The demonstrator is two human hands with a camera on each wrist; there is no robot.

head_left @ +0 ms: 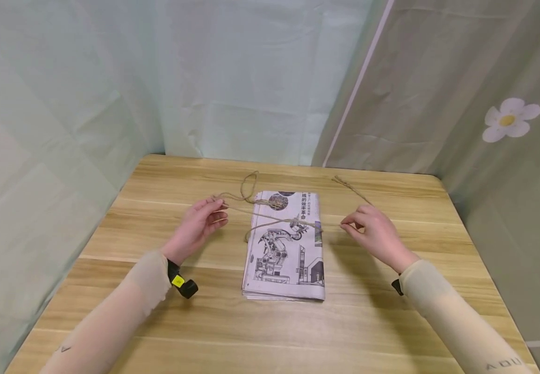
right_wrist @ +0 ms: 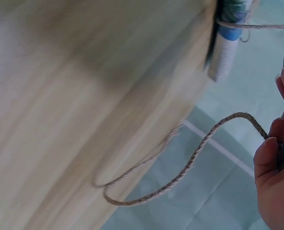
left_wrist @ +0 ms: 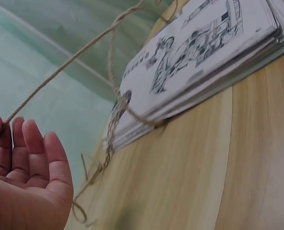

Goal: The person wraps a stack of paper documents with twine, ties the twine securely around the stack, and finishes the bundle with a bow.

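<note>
The sleeves (head_left: 125, 306) are lying nearest the viewer, leading up to two hands that are working a length of twine (head_left: 270, 215) over a folded stack of newspapers (head_left: 286, 249) on the bench (head_left: 270, 332). The stack is sitting between the hands, and the twine is crossing its far half, where the strands are meeting in what looks like a loose crossing or knot.

The left hand (head_left: 195, 228) is pinching one run of twine between thumb and forefinger, the other fingers relaxed; the slack beyond it is looping away on the far side of that hand. The right hand (head_left: 375, 231) is gripping the other run with curled fingers, its frayed tail trailing off beyond the hand.

Several things could be going wrong here. The left pinch looks light, so a firm pull could be drawing the twine out of it. The crossing is sitting near the far end of the stack, so uneven tension could be sliding it off the edge or skewing the top sheets. The loose loop beyond the left hand could be snagging into an unwanted tangle, and thin paper edges could be tearing under tight twine.
</note>
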